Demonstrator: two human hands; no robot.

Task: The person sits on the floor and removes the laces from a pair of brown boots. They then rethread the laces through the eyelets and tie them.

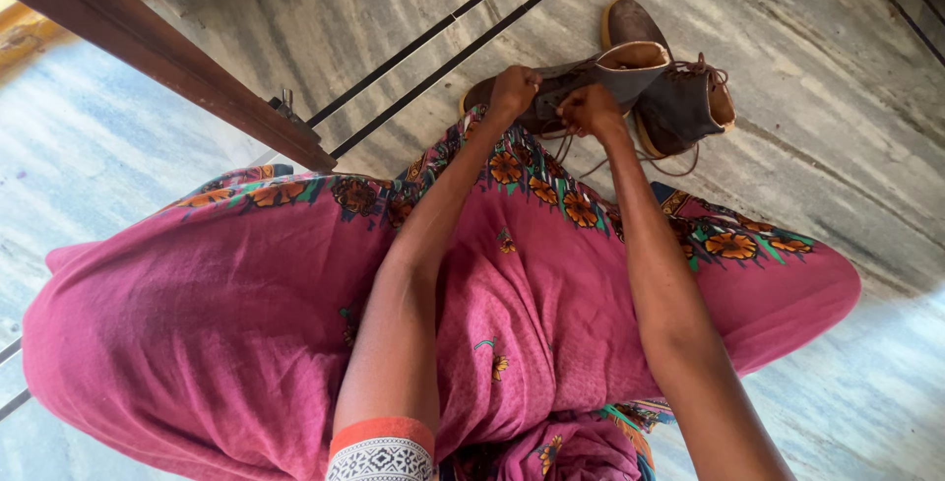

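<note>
Head view, only view: person looks down over a pink patterned garment [246, 314] at two dark ankle boots on a grey stone floor [837, 127]. Near boot [571, 82] lies on its side just past the garment's flowered hem; far boot [679, 97] sits touching it on the right, top open, lace loose. Left hand [514, 90] is curled into a fist on the near boot's toe end, seemingly pinching a lace, though the strand inside the fist is hidden. Right hand [589, 109] is curled too, fingers pressed together at the lacing area, brown laces [630, 158] trailing below it to the floor. Risks, as a judgement: the loose lace ends of the two boots lie close and could tangle; pulling with the boot on its side could roll or drag it into the far boot; a lace could slip from the pinch; the hem could get caught under the boot. Count: two boots, two hands, one garment, one dark wooden beam [167, 58] at upper left, two black floor strips [443, 38] running diagonally.
</note>
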